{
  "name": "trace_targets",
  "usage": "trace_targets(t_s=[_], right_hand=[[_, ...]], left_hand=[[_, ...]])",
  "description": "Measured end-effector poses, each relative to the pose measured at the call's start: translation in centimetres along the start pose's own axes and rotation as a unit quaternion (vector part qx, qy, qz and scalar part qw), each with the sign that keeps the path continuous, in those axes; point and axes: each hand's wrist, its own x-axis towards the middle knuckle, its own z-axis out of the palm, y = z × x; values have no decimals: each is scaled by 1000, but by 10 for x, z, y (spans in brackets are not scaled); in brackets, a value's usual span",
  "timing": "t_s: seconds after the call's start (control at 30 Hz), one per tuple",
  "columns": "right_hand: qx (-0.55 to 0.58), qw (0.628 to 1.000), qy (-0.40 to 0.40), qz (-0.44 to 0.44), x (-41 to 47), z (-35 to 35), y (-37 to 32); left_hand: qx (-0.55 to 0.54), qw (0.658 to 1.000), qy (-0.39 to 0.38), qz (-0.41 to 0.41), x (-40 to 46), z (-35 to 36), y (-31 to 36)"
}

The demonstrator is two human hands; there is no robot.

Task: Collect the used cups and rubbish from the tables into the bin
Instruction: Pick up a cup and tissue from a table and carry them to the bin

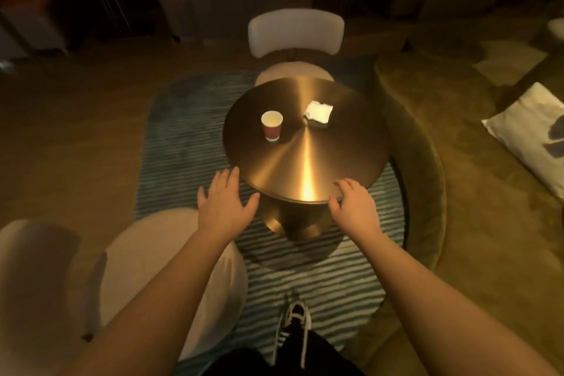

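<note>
Table [335, 146]: round, brushed gold top on a gold pedestal, standing on a striped rug [189, 119]
Cup [272, 125]: red paper cup with a white inside, upright on the left half of the table top, well back from the near edge
Napkin [319, 112]: crumpled white paper, lying on the far right part of the table top, apart from the cup
Left hand [224, 198]: palm down, fingers straight and spread, holding nothing; it hovers just off the near left edge of the table, fingertips close to the rim; whether they touch it cannot be told
Right hand [355, 203]: palm down, fingers loosely bent and a little apart, holding nothing; the fingertips lie over the near right edge of the table, and the thumb sits by the rim; contact with the top cannot be told for sure
Both hands: well short of the cup and the napkin
Far chair [296, 32]: pale padded back and round seat, pushed in at the far side of the table
Near chair [146, 253]: pale round seat at lower left, under the left forearm
Sofa [427, 180]: olive, curved edge wrapping the right side of the table
Cushion [528, 128]: white with dark marks, on the sofa at far right
Shoe [297, 314]: black and white, on the rug below the table, with a dark trouser leg behind it
Background: dim, with dark wooden furniture along the far wall
</note>
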Motion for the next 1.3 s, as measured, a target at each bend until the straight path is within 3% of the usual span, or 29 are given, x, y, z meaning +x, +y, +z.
trace_targets(t_s=[0.27, 0.5, 0.83, 0.97, 1.13, 1.3], right_hand=[[12, 998, -46, 40, 143, 4, 2], [5, 994, -71, 80, 255, 32, 1], [17, 989, -112, 91, 359, 62, 10], [10, 990, -123, 72, 387, 84, 27], [-5, 997, -77, 24, 442, 107, 48], [-63, 989, -135, -6, 486, 138, 70]], left_hand=[[-4, 999, -33, -19, 155, 27, 12], [-36, 998, -56, 22, 289, 60, 23], [-106, 984, -141, -23, 364, 124, 35], [-117, 988, -100, -17, 379, 149, 40], [-165, 985, -35, -33, 397, 167, 47], [-161, 987, 16, -18, 406, 167, 51]])
